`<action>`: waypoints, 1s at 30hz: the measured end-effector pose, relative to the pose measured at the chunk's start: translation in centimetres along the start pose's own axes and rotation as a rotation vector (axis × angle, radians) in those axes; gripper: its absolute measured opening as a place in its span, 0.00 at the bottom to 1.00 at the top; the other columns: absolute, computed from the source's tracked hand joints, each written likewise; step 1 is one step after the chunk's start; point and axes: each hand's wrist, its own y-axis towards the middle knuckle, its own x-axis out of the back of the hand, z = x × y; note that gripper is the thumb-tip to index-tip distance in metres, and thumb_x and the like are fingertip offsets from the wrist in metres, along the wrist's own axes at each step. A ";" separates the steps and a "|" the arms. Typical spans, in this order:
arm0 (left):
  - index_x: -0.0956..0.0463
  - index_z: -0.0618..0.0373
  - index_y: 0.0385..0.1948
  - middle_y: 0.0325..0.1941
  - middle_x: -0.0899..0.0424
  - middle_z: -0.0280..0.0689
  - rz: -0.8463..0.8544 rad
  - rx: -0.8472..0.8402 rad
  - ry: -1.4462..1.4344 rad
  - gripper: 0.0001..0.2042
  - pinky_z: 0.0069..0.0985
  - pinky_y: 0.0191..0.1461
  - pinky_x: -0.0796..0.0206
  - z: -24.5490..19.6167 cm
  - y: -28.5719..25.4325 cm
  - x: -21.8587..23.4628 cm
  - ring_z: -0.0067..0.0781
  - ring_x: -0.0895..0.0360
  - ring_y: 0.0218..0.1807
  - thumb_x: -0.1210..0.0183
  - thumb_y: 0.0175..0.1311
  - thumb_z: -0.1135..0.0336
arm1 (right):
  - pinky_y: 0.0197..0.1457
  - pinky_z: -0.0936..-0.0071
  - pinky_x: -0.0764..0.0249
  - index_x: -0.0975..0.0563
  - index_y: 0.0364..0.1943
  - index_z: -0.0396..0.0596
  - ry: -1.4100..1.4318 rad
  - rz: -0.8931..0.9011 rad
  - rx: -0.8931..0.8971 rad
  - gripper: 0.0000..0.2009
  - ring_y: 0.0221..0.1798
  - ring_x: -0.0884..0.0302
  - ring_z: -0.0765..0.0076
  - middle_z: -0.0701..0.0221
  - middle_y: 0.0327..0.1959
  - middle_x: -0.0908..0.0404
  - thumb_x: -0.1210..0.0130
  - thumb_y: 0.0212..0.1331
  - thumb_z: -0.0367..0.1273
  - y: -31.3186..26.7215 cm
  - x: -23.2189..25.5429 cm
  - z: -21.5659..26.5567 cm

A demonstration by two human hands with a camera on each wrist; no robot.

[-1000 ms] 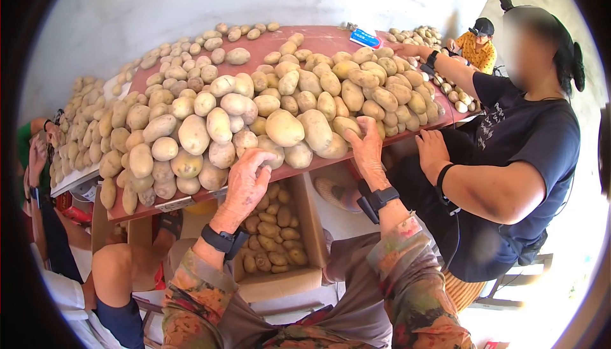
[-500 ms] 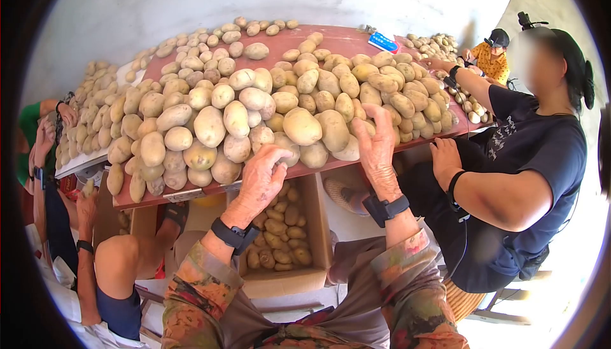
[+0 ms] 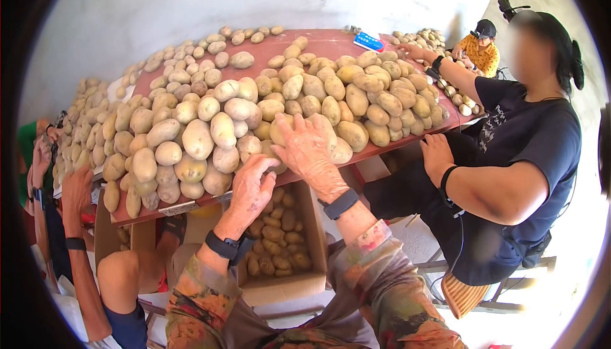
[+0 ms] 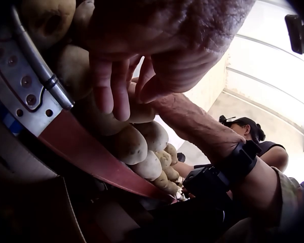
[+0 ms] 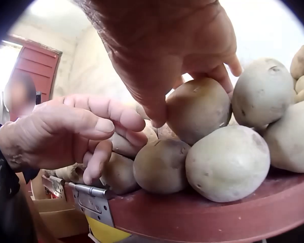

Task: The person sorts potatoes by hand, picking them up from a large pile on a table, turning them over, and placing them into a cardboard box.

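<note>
Potatoes [image 3: 198, 140] lie heaped along the table's front edge. My right hand [image 3: 309, 155] reaches over the front of the heap; in the right wrist view the thumb and fingers of this hand [image 5: 172, 48] grip the sides of a brownish potato [image 5: 198, 110]. Just left of it, my left hand [image 3: 247, 197] hovers by the table edge. Its fingers hang loosely bent with nothing between them, seen both in the left wrist view, where the hand [image 4: 159, 43] is above the potatoes, and in the right wrist view.
Below the edge stands a cardboard box [image 3: 283, 293] with potatoes inside. A person in a dark shirt [image 3: 534, 123] sits at the right, one arm over the table. Another person's forearm [image 3: 86, 279] is at the left. A blue packet [image 3: 369, 41] lies at the back.
My right hand has moved left from the heap's right part to a potato near my left hand, which stays near the edge. The left neighbour's hand has risen to the table edge.
</note>
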 end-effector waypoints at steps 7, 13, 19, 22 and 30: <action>0.24 0.62 0.44 0.45 0.23 0.39 -0.005 -0.087 0.104 0.12 0.25 0.38 0.28 0.3 -0.1 0.3 0.32 0.22 0.32 0.45 0.57 0.82 | 0.69 0.46 0.44 0.28 0.63 0.50 -0.023 0.092 -0.073 0.35 0.54 0.26 0.51 0.56 0.49 0.24 0.32 0.47 0.44 0.7 -0.2 0.7; 0.23 0.60 0.44 0.45 0.23 0.39 0.006 -0.047 0.093 0.12 0.26 0.40 0.28 -0.6 -0.1 0.6 0.34 0.22 0.35 0.44 0.57 0.81 | 0.66 0.44 0.41 0.28 0.62 0.49 0.060 0.032 -0.023 0.35 0.54 0.27 0.49 0.56 0.48 0.25 0.32 0.46 0.41 0.6 -0.4 0.0; 0.23 0.59 0.44 0.45 0.22 0.40 -0.009 -0.092 0.113 0.13 0.27 0.42 0.27 0.0 -0.1 0.4 0.35 0.21 0.39 0.44 0.57 0.81 | 0.66 0.50 0.37 0.30 0.62 0.50 0.272 -0.202 -0.087 0.34 0.58 0.32 0.45 0.55 0.54 0.29 0.32 0.47 0.38 1.7 2.9 0.4; 0.23 0.59 0.44 0.45 0.22 0.40 -0.004 -0.091 0.101 0.13 0.27 0.43 0.26 -0.2 -0.2 0.5 0.36 0.20 0.40 0.44 0.57 0.81 | 0.67 0.53 0.36 0.31 0.63 0.51 0.360 -0.319 -0.186 0.35 0.60 0.35 0.43 0.55 0.57 0.30 0.33 0.47 0.37 1.7 3.8 -1.2; 0.23 0.59 0.44 0.44 0.22 0.39 0.022 -0.063 0.084 0.12 0.27 0.42 0.27 -0.8 -0.1 0.7 0.36 0.21 0.38 0.44 0.58 0.80 | 0.68 0.53 0.37 0.31 0.64 0.50 0.336 -0.285 -0.329 0.34 0.62 0.36 0.43 0.54 0.60 0.32 0.34 0.47 0.35 -1.4 4.2 -7.1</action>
